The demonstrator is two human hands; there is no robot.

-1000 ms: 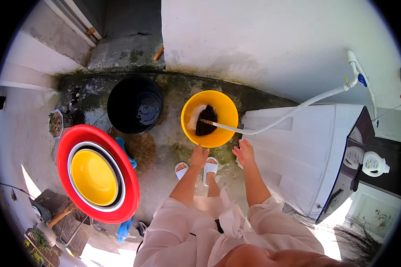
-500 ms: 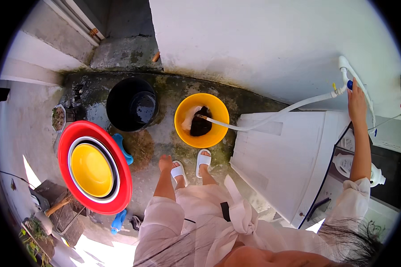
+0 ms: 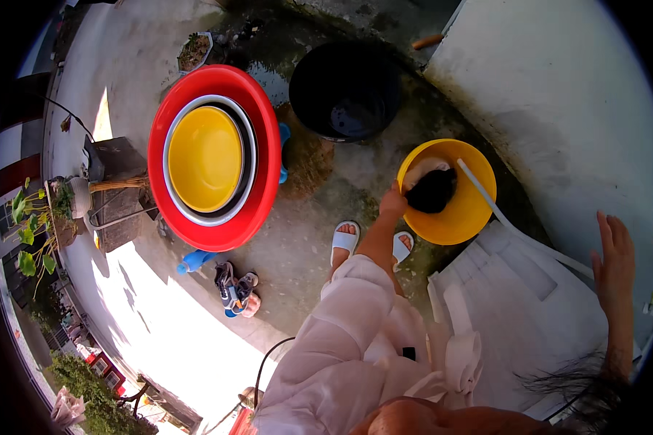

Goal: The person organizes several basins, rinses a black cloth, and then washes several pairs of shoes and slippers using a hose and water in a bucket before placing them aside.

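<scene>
My left hand [image 3: 392,202] is closed on the left rim of a yellow bucket [image 3: 450,229] on the concrete floor. Inside lie a black bundle [image 3: 432,193] and a pale one [image 3: 421,170], probably cloth. A white hose [image 3: 516,230] runs over the bucket's right side, its end up near the far inner wall. Off to the right, my right hand [image 3: 614,255] is raised near the wall with fingers stretched out, holding nothing. The hose passes beside it.
A large black tub [image 3: 345,90] stands beyond the bucket. Nested basins rest inside a wide red basin [image 3: 265,148] at left. A white appliance [image 3: 515,319] stands right, below a white wall [image 3: 559,109]. Shoes [image 3: 233,290] and a blue bottle [image 3: 195,260] lie near the sunlit floor.
My right hand has come off the blue-handled tap on the wall. My left hand has reached out to the bucket's rim. The view has turned, shifting the basins and bucket.
</scene>
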